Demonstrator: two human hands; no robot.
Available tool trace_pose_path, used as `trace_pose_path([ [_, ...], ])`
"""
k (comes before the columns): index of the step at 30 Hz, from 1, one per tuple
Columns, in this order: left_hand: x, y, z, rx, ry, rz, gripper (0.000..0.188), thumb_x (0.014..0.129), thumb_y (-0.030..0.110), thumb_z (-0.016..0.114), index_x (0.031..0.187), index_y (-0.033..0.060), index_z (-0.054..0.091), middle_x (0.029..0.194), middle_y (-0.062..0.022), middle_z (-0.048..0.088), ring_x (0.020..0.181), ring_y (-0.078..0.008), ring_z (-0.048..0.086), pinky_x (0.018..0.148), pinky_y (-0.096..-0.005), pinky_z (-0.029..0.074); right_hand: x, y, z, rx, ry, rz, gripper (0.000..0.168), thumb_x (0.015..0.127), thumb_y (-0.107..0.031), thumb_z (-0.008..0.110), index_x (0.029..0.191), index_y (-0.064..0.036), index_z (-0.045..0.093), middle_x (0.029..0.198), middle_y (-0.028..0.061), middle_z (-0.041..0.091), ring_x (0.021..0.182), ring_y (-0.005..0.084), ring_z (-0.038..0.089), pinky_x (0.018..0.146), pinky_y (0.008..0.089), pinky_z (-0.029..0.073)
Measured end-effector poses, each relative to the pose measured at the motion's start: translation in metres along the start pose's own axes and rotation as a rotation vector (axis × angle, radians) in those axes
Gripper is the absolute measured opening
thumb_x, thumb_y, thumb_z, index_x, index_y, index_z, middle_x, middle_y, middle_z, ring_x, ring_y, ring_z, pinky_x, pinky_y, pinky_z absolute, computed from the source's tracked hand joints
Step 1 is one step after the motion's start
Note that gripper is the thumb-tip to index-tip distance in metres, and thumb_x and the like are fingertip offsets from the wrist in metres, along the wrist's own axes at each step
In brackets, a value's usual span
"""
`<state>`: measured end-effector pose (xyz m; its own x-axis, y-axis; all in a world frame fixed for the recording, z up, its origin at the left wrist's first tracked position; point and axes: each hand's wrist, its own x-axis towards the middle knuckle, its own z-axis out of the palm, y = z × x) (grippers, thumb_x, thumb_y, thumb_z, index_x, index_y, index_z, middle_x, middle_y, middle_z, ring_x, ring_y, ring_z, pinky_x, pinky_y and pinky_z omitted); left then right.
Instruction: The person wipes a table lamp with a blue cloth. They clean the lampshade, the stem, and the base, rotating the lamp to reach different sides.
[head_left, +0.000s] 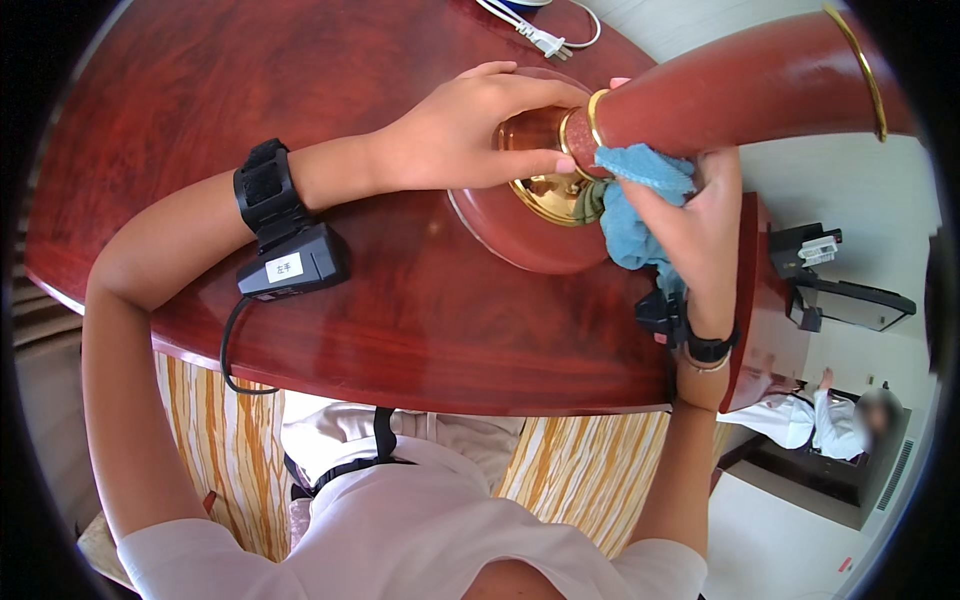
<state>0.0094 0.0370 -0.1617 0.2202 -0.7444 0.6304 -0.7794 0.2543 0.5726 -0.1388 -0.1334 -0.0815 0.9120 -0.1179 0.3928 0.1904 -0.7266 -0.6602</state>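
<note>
A tall red-brown vase-shaped stand (720, 82) with gold rings rises from a round base (536, 240) on the table. Its top runs out towards the picture's right rim. My left hand (469, 127) grips the narrow lower stem, thumb on the near side, fingers around the far side. Just above the gold collar (551, 199), a light blue cloth (637, 217) lies against the stem. My right hand (686, 217) holds this cloth, with the thumb over it. The fingers behind the stand are mostly hidden.
Under the stand is a glossy red-brown wooden table (420, 330) with a curved near edge. A white power plug (551, 43) and cord lie at the far side. Black wrist devices (292, 262) sit on both arms. A monitor (855, 300) and another person (832, 424) are at right.
</note>
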Motion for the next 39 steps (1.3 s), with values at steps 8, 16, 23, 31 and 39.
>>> trace_pose_path([
  [8, -0.001, -0.001, 0.000, 0.007, -0.015, 0.000, 0.053, 0.089, 0.027, 0.068, 0.133, 0.0047, 0.050, 0.129, -0.0118, 0.058, 0.119, -0.0266, 0.055, 0.113, -0.0452, 0.027, 0.004, 0.007, -0.012, 0.178, -0.050, -0.008, 0.057, 0.068, -0.005, 0.078, 0.118, 0.000, 0.050, 0.107, 0.0105, 0.065, 0.096, 0.0191, 0.065, 0.082, 0.0329, 0.051],
  [16, 0.002, 0.009, -0.004, -0.025, -0.044, -0.055, 0.060, 0.090, 0.031, 0.066, 0.141, 0.0112, 0.042, 0.129, -0.0090, 0.059, 0.123, -0.0259, 0.054, 0.115, -0.0486, 0.023, 0.006, 0.003, 0.006, -0.215, 0.125, -0.073, 0.063, 0.063, -0.020, 0.088, 0.111, 0.001, 0.053, 0.095, 0.0146, 0.069, 0.086, 0.0245, 0.070, 0.076, 0.0356, 0.054],
  [23, 0.002, 0.007, -0.004, -0.024, -0.048, -0.056, 0.060, 0.090, 0.032, 0.065, 0.142, 0.0139, 0.041, 0.130, -0.0074, 0.059, 0.124, -0.0255, 0.053, 0.115, -0.0509, 0.022, 0.005, -0.007, 0.026, -0.102, 0.268, -0.047, 0.063, 0.063, -0.023, 0.089, 0.110, 0.001, 0.054, 0.099, 0.0136, 0.067, 0.089, 0.0235, 0.068, 0.080, 0.0360, 0.053],
  [31, 0.002, 0.005, -0.003, -0.023, -0.043, -0.056, 0.060, 0.090, 0.032, 0.065, 0.142, 0.0133, 0.042, 0.130, -0.0072, 0.058, 0.125, -0.0256, 0.052, 0.115, -0.0506, 0.022, 0.000, -0.003, 0.010, -0.038, 0.094, 0.077, 0.060, 0.064, -0.013, 0.083, 0.115, -0.001, 0.052, 0.106, 0.0113, 0.063, 0.096, 0.0218, 0.064, 0.086, 0.0358, 0.049],
  [39, 0.002, 0.008, -0.005, -0.031, -0.058, -0.063, 0.060, 0.090, 0.031, 0.065, 0.142, 0.0133, 0.041, 0.131, -0.0074, 0.058, 0.125, -0.0258, 0.052, 0.115, -0.0503, 0.022, 0.000, -0.006, 0.020, 0.049, 0.158, 0.028, 0.054, 0.069, -0.009, 0.080, 0.115, 0.000, 0.052, 0.107, 0.0110, 0.063, 0.096, 0.0186, 0.063, 0.085, 0.0340, 0.049],
])
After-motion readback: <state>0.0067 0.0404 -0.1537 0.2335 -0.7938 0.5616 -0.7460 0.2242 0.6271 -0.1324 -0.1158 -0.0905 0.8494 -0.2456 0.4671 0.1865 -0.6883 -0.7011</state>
